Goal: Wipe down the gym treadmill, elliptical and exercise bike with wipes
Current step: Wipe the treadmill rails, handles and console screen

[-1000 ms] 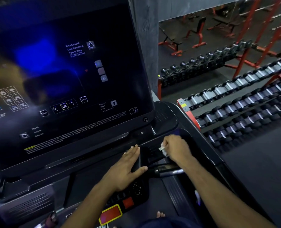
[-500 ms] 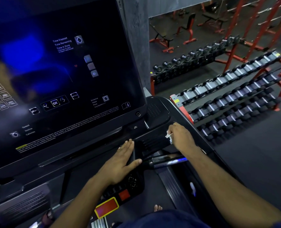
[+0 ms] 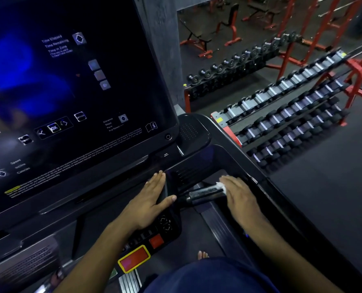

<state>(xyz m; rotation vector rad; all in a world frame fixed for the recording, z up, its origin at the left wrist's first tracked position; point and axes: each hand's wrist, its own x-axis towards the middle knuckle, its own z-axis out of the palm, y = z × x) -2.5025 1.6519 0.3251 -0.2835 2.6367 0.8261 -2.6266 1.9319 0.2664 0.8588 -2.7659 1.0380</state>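
The treadmill (image 3: 197,132) filled the left and centre of the frame, its big dark screen (image 3: 70,92) taking up the upper left, with blue reflections and small white labels on it. Below the screen, at centre, the left hand (image 3: 148,201) lay flat on the black console, its fingers (image 3: 157,180) straight and close together, the thumb stretched out to the right toward the near end of a shiny metal grip bar (image 3: 205,194). It held nothing.

Just right of centre, the right hand (image 3: 238,194) rested over the far end of that bar, palm down, with a white wipe (image 3: 221,186) pressed between the fingers and the bar. Only a small crumpled edge of the wipe showed at the fingertips, touching the bar. The fingers looked fairly straight, bending a little over the wipe; how far they curled under it could not be told.

Below the left hand, at lower centre, sat a red stop button (image 3: 134,259) with a yellow border and a smaller red button (image 3: 156,241) above it. Bare toes (image 3: 202,255) showed near the bottom on the dark belt. In the upper right stood racks of dumbbells (image 3: 285,115) on red frames, with red benches (image 3: 207,37) beyond them.
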